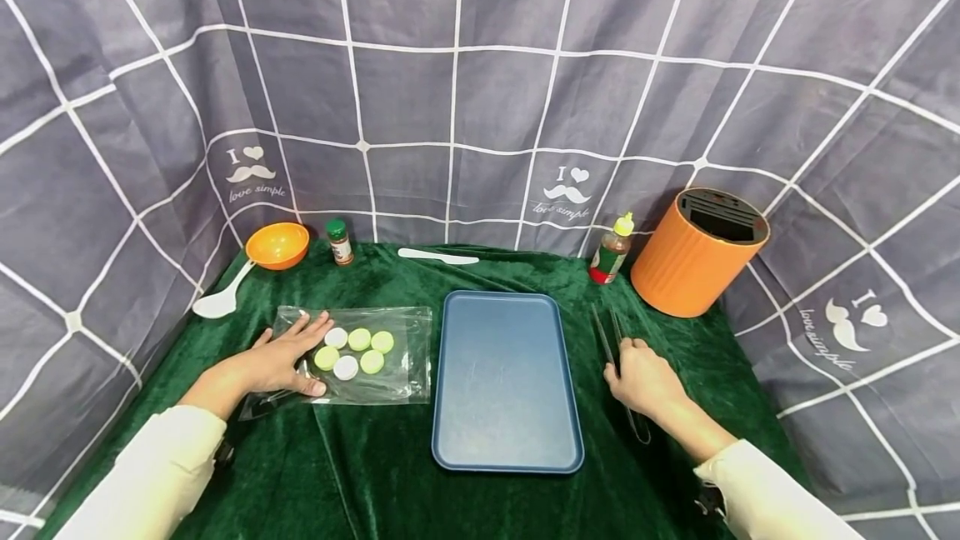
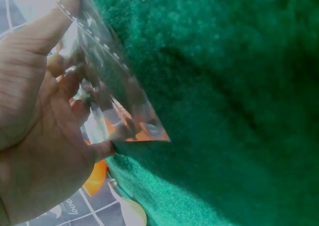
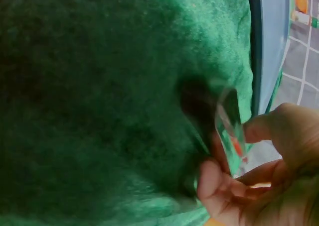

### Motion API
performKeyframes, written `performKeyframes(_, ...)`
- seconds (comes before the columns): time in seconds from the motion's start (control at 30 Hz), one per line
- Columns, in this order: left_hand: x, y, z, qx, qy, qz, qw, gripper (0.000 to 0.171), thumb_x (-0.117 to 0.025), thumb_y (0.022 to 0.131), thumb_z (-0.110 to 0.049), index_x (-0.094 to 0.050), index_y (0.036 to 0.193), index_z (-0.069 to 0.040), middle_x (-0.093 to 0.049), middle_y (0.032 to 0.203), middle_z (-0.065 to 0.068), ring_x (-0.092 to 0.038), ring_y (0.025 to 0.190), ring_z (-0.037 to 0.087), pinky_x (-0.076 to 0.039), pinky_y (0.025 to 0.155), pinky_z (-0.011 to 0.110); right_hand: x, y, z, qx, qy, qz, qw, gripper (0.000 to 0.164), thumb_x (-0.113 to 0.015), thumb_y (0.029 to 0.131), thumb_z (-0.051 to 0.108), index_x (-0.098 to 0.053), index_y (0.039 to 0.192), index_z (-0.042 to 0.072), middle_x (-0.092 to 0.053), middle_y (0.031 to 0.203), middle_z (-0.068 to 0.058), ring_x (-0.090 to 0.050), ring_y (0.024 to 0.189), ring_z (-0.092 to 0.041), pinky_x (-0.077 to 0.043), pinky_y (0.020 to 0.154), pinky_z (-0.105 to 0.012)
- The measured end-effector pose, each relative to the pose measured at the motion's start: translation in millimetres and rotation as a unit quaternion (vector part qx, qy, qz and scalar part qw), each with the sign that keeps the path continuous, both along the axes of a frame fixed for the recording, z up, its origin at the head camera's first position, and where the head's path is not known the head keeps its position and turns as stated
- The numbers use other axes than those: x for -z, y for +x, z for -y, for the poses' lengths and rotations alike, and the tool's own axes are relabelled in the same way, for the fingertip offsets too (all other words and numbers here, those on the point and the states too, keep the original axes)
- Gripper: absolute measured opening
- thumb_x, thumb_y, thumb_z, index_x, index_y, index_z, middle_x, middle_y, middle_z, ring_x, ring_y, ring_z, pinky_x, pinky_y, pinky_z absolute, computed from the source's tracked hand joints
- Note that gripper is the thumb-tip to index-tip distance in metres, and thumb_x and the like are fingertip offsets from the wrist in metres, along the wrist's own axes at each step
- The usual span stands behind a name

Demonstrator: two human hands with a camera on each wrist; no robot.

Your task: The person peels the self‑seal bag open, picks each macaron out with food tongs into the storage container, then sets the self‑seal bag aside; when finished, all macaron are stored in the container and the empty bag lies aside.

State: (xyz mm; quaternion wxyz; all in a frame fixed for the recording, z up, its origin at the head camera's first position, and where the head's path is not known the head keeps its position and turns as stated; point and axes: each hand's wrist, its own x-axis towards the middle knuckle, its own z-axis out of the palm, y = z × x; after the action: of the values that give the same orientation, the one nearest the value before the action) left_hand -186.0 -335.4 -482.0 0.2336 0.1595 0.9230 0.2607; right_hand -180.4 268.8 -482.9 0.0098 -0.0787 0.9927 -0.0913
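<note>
Clearly, the head view has the left hand [image 1: 277,363] resting, fingers spread, on a clear plastic bag [image 1: 405,369], left of the blue tray [image 1: 506,382]; only the left wrist view brings out a dashed line along the bag's edge. Right of the tray, the right hand [image 1: 648,377] pinches metal tongs [image 1: 603,337] between thumb and fingers; the head view takes in both their ends, while the right wrist view blurs them. As for containers, an orange bowl [image 1: 277,247] sits far left, beside a white spoon [image 1: 217,303]; next stands a green-capped jar [image 1: 340,243]. Through the bag's film show four pale green discs [image 1: 372,362] and two white ones. Past the tray stand a yellow-capped bottle [image 1: 611,252], red at its base, and an orange holder [image 1: 690,261] with a dark slotted top.
</note>
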Motion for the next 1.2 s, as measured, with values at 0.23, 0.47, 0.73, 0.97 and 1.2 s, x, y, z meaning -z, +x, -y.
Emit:
performKeyframes(0.23, -0.7, 0.0, -0.8, -0.001, -0.003, 0.001, 1.0, 0.125, -0.09, 0.087, -0.053, -0.018, 0.178, -0.005, -0.003, 0.187, 0.022, 0.006, 0.169, 0.057, 0.01, 0.12, 0.089, -12.5, -7.7, 17.1, -0.043, -0.017, -0.086, 0.995, 0.034, -0.073, 0.101, 0.023, -0.071, 0.119, -0.007, -0.063, 0.099, -0.02, -0.061, 0.064, -0.03, -0.057, 0.058, -0.053)
performKeyframes(0.47, -2.1, 1.1, -0.4, -0.003, -0.001, 0.003, 1.0, 0.125, -0.09, 0.087, -0.052, -0.018, 0.178, -0.005, -0.003, 0.187, 0.021, 0.007, 0.169, 0.057, 0.011, 0.121, 0.089, -13.6, -18.0, 41.8, -0.138, -0.035, -0.142, 0.98, 0.04, -0.075, 0.104, 0.019, -0.071, 0.138, -0.001, -0.061, 0.106, -0.018, -0.058, 0.064, -0.02, -0.051, 0.051, -0.037)
performKeyframes(0.73, -4.0, 1.3, -2.3, -0.006, 0.003, 0.01, 0.9999, 0.124, -0.09, 0.088, -0.051, -0.017, 0.178, -0.005, -0.002, 0.187, 0.021, 0.008, 0.169, 0.057, 0.011, 0.121, 0.088, -12.2, -28.8, 74.7, -0.303, -0.042, -0.186, 0.934, 0.036, -0.08, 0.103, 0.018, -0.075, 0.134, -0.001, -0.067, 0.105, -0.011, -0.06, 0.084, -0.018, -0.054, 0.066, -0.03)
performKeyframes(0.97, -1.2, 0.5, -0.1, -0.006, -0.002, 0.01, 0.9999, 0.125, -0.089, 0.088, -0.053, -0.016, 0.178, -0.006, -0.001, 0.187, 0.02, 0.009, 0.169, 0.056, 0.011, 0.121, 0.088, -11.0, -39.7, 104.3, -0.378, -0.02, -0.197, 0.904, 0.036, -0.082, 0.102, 0.023, -0.076, 0.133, 0.006, -0.062, 0.1, -0.005, -0.052, 0.064, -0.01, -0.044, 0.054, -0.022)
performKeyframes(1.2, -2.1, 0.9, -1.0, -0.007, -0.003, 0.011, 0.9999, 0.124, -0.089, 0.088, -0.052, -0.016, 0.178, -0.006, -0.001, 0.187, 0.021, 0.008, 0.169, 0.057, 0.01, 0.121, 0.089, -10.2, -41.6, 134.3, -0.393, 0.018, -0.172, 0.903, 0.036, -0.078, 0.106, 0.033, -0.078, 0.136, 0.013, -0.066, 0.094, -0.001, -0.044, 0.053, -0.002, -0.033, 0.047, -0.018)
